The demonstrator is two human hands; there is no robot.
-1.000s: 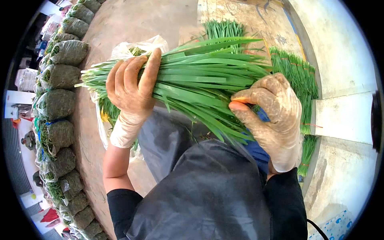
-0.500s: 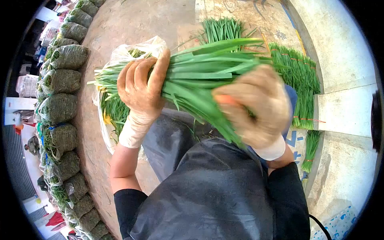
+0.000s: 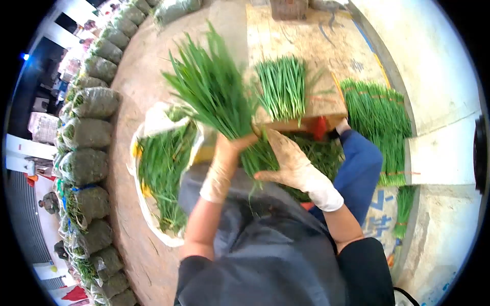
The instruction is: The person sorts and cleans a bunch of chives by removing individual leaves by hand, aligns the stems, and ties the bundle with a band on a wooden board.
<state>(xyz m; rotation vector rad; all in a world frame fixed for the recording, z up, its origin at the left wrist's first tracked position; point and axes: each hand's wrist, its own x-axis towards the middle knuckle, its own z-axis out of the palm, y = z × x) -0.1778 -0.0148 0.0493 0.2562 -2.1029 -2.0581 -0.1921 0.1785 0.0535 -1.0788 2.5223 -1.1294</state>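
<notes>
My left hand (image 3: 230, 149), in a pale work glove, grips a bunch of garlic chives (image 3: 212, 92) around its middle. The leaves fan out up and to the left; the other end hangs between my hands. Close to that end my right hand (image 3: 291, 158), gloved too, has its thumb and fingers spread apart. Just beyond it, a neat pile of chives (image 3: 282, 89) lies on a low box-like stand (image 3: 326, 104). To the left, loose chives (image 3: 166, 176) fill an open white sack (image 3: 153, 217).
Tied chive bundles (image 3: 377, 120) with red bands lie in a row at right, beside a pale wall (image 3: 441, 158). Stuffed clear bags of greens (image 3: 84, 166) line the left. Loose leaves (image 3: 321, 155) lie below the stand. A dark apron (image 3: 265, 255) covers my lap.
The bunch has turned from lying sideways across both hands to pointing up and left. My right hand has moved left and down and opened. The view has shifted, showing more of the stand.
</notes>
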